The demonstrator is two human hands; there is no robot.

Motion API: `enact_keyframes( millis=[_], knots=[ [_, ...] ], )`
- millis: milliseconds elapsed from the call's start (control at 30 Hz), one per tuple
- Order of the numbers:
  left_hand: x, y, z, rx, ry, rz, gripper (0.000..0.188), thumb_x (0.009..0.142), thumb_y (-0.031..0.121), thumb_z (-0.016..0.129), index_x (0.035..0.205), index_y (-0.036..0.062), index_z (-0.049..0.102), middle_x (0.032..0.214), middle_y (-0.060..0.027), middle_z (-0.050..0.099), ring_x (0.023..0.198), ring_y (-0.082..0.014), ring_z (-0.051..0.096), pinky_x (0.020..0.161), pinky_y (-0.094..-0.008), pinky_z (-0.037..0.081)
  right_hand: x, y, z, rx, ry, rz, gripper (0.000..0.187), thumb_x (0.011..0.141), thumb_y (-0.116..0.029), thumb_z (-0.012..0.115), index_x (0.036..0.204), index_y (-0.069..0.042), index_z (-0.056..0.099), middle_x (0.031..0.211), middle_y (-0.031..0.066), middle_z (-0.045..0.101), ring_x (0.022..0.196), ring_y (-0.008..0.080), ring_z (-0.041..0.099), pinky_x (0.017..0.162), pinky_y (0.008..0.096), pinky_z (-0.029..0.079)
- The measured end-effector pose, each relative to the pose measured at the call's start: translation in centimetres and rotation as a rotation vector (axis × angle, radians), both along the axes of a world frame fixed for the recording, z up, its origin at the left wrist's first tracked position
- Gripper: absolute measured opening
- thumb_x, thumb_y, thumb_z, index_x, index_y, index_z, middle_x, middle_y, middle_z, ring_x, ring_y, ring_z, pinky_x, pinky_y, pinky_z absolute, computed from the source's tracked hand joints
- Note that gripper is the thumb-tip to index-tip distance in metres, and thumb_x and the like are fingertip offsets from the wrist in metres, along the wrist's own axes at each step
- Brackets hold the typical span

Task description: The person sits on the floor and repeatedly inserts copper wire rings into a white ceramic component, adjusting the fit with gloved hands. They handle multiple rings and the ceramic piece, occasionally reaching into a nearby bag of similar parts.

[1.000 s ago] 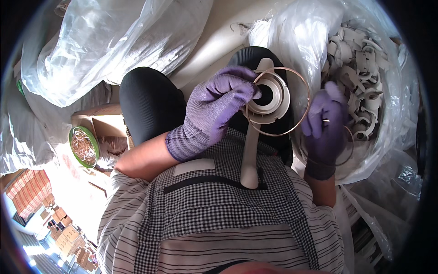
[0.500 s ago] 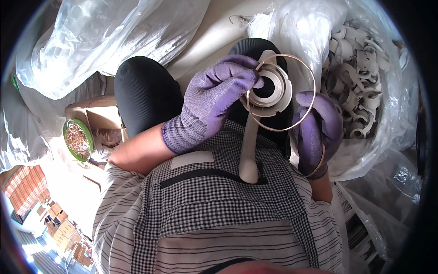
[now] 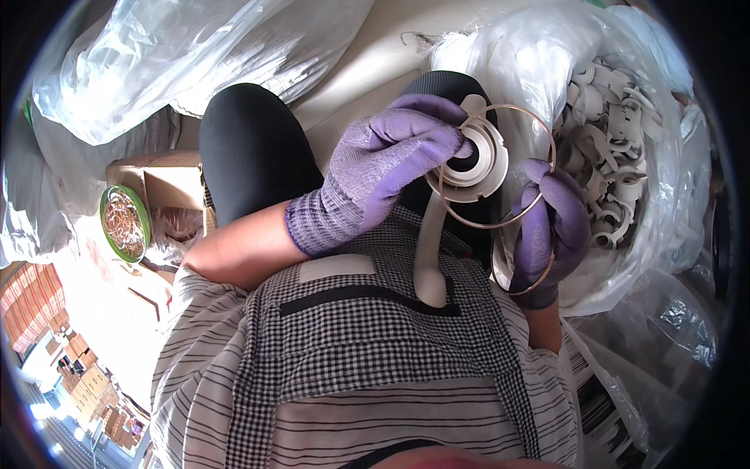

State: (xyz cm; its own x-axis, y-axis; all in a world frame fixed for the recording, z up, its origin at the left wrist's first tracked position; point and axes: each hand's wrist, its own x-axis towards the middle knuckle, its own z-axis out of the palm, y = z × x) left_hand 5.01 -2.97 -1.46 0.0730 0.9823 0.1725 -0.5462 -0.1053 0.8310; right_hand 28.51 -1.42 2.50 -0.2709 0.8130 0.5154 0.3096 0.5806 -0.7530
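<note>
My left hand (image 3: 391, 160), in a purple glove, is closed at the left rim of a pale plastic fitting (image 3: 491, 184) with stepped round rings and a long curved arm. The thumb tip lies by the fitting's dark centre hole. A thin copper-coloured wire hoop (image 3: 556, 148) circles in front of the fitting and passes by the left fingers; whether they pinch it too is hidden. On the right, my purple-gloved right hand (image 3: 553, 219) is closed on the hoop's right side. A second thin wire curve (image 3: 539, 287) shows below, by the right wrist.
A clear plastic bag (image 3: 523, 59) at the right holds many pale plastic fittings (image 3: 617, 156). To the left, a green-rimmed bowl (image 3: 146, 211) of copper-coloured wire pieces stands beside a cardboard box (image 3: 168, 185). More plastic sheeting (image 3: 195, 55) lies at the far left, beyond my knees.
My left hand and the fitting have shifted slightly right, with the hoop. The right fingers now meet the hoop's right side, where a gap showed before.
</note>
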Motion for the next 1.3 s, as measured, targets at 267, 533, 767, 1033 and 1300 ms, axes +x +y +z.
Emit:
enact_keyframes(
  millis=[267, 533, 767, 1033, 1300],
  knots=[
    [-0.3, 0.3, -0.1, 0.022, 0.030, -0.041, 0.020, 0.100, 0.014, 0.066, 0.112, 0.0021, 0.075, 0.130, -0.0154, 0.062, 0.122, -0.0227, 0.061, 0.106, -0.0374, 0.052, 0.7, -0.3, -0.5, 0.028, -0.008, -0.033, 0.022, 0.089, 0.005, 0.067, 0.111, 0.000, 0.066, 0.112, 0.0249, 0.073, 0.101, 0.0332, 0.073, 0.089, 0.0392, 0.058],
    [0.4, 0.4, -0.4, -0.021, 0.088, 0.022, 0.034, 0.108, 0.023, 0.050, 0.114, 0.0011, 0.075, 0.131, -0.0135, 0.063, 0.126, -0.0252, 0.059, 0.109, -0.0374, 0.048, 0.4, 0.3, 0.1, 0.096, -0.030, -0.014, 0.024, 0.085, 0.008, 0.067, 0.108, -0.001, 0.065, 0.110, 0.0247, 0.073, 0.100, 0.0343, 0.073, 0.090, 0.0409, 0.057],
    [-0.3, 0.6, 1.2, 0.064, 0.443, 0.012, 0.041, 0.111, 0.025, 0.039, 0.124, -0.0020, 0.067, 0.129, -0.0155, 0.066, 0.120, -0.0241, 0.063, 0.108, -0.0361, 0.049, 0.9, 0.2, -0.7, 0.043, 0.022, -0.011, 0.025, 0.085, 0.007, 0.067, 0.109, -0.001, 0.065, 0.112, 0.0248, 0.073, 0.101, 0.0340, 0.073, 0.091, 0.0405, 0.057],
    [-1.0, 0.7, -1.2, 0.118, 0.380, -0.056, 0.034, 0.109, 0.023, 0.043, 0.119, 0.0001, 0.067, 0.135, -0.0182, 0.056, 0.124, -0.0262, 0.059, 0.105, -0.0371, 0.049, 1.1, 0.4, -1.1, 0.026, 0.074, 0.000, 0.024, 0.087, 0.003, 0.067, 0.110, -0.002, 0.065, 0.112, 0.0238, 0.073, 0.097, 0.0316, 0.072, 0.088, 0.0393, 0.057],
    [-0.2, 0.6, 0.9, -0.056, -0.025, -0.083, 0.037, 0.100, 0.007, 0.050, 0.135, -0.0017, 0.060, 0.129, -0.0113, 0.064, 0.122, -0.0189, 0.061, 0.110, -0.0335, 0.046, 1.2, 0.7, -1.4, 0.013, 0.106, 0.010, 0.024, 0.087, 0.003, 0.069, 0.110, -0.003, 0.065, 0.112, 0.0232, 0.073, 0.094, 0.0282, 0.072, 0.082, 0.0350, 0.056]
  ],
)
